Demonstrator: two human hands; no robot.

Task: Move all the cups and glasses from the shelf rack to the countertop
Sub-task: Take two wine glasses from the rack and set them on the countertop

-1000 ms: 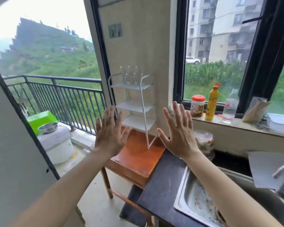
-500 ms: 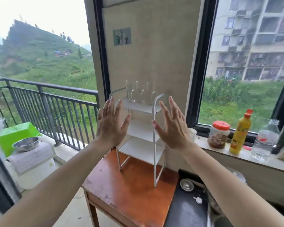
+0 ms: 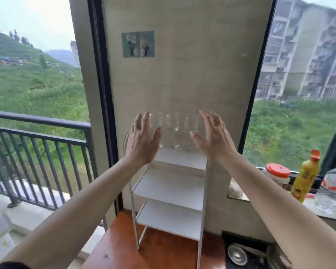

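A white three-tier shelf rack point(image 3: 169, 189) stands on a brown wooden table against the wall. Several clear stemmed glasses point(image 3: 173, 129) stand in a row on its top shelf; the two lower shelves hold nothing. My left hand point(image 3: 143, 139) is raised at the left end of the row, fingers spread, partly covering the leftmost glass. My right hand point(image 3: 211, 134) is up at the right end, fingers apart, next to the rightmost glass point(image 3: 190, 133). Neither hand holds anything.
The wooden table point(image 3: 157, 251) bears the rack. On the window sill at right stand a red-lidded jar point(image 3: 277, 172), a yellow bottle point(image 3: 306, 176) and a clear plastic bottle point(image 3: 334, 187). A dark countertop corner point(image 3: 246, 251) lies bottom right. A balcony railing point(image 3: 39, 133) runs at left.
The view has come closer to the rack and lifted. Both hands have risen and reached forward to the top shelf, flanking the row of glasses.
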